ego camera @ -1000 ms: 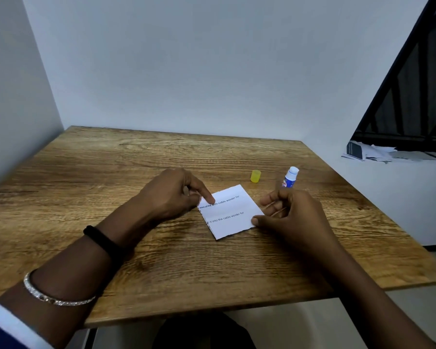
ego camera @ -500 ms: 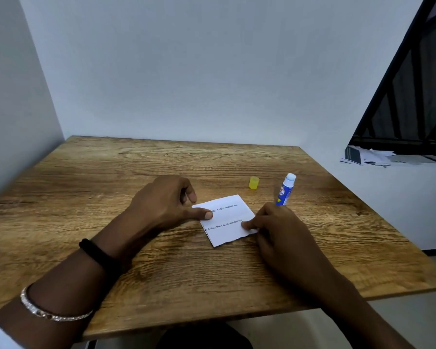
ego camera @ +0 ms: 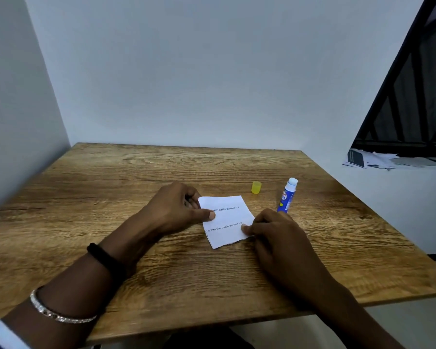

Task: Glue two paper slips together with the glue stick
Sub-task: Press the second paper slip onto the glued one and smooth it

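Observation:
The white paper slips [ego camera: 227,220], printed with two lines of text, lie flat as one sheet near the middle of the wooden table [ego camera: 161,172]. My left hand [ego camera: 176,210] pins their left edge with the thumb, its fingers curled at the upper left corner. My right hand [ego camera: 275,235] presses a fingertip on the right edge, other fingers curled. The blue glue stick [ego camera: 287,195] stands upright and uncapped just beyond my right hand, untouched. Its yellow cap [ego camera: 256,187] stands to its left.
White walls close the table in at the back and left. A white ledge at the right carries papers and a dark booklet [ego camera: 370,161] under a black-framed window. The table's front edge is near my forearms.
My right hand has come away from the glue stick and settled on the paper's right edge. My left thumb slid lower along the left edge. The glue stick stands free.

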